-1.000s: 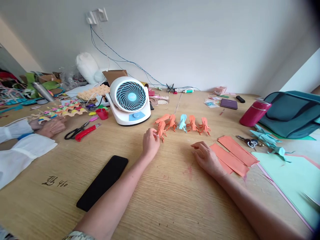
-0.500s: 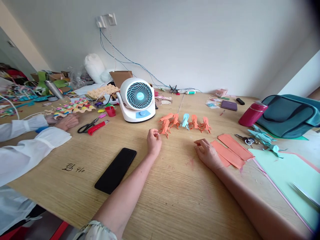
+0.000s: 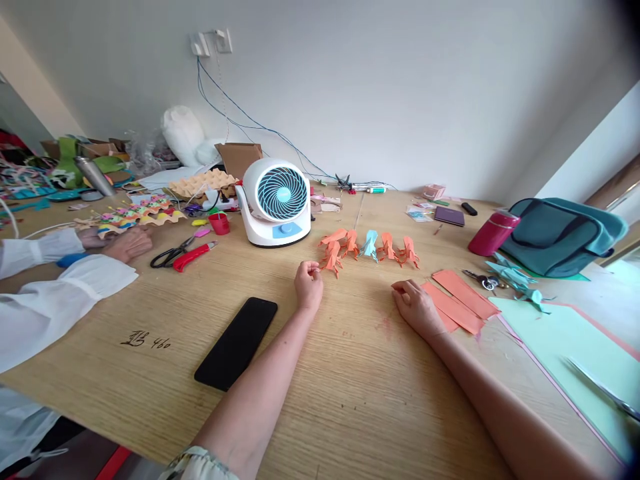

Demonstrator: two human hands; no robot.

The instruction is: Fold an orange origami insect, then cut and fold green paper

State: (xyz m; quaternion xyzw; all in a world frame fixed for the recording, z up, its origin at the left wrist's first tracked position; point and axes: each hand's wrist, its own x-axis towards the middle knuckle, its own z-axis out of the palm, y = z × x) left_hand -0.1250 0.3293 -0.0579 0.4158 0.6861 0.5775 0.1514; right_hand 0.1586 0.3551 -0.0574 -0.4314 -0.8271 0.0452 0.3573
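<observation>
My left hand (image 3: pixel 309 285) rests on the table, thumb and fingers pinched together right at the leg of the nearest orange folded-paper insect (image 3: pixel 331 255). Whether that leg is between the fingertips is hard to see. Beside it stands a row of more orange insects and one light-blue paper insect (image 3: pixel 370 245). My right hand (image 3: pixel 414 305) lies with curled fingers on the wood, nothing visible in them, just left of the flat orange paper strips (image 3: pixel 463 303). A black phone (image 3: pixel 236 343) lies left of my left forearm.
Behind the phone are red-handled cutters (image 3: pixel 193 258) and a white fan (image 3: pixel 277 200). Another person's hands (image 3: pixel 131 245) work at the left by an egg-carton piece. To the right are a pink bottle (image 3: pixel 494 233), a teal bag (image 3: pixel 555 237), keys, green paper (image 3: pixel 540 333) and scissors (image 3: pixel 600 387).
The view has turned slightly to the right, so the bag and bottle sit further left. My hands and the paper insects stay essentially in place.
</observation>
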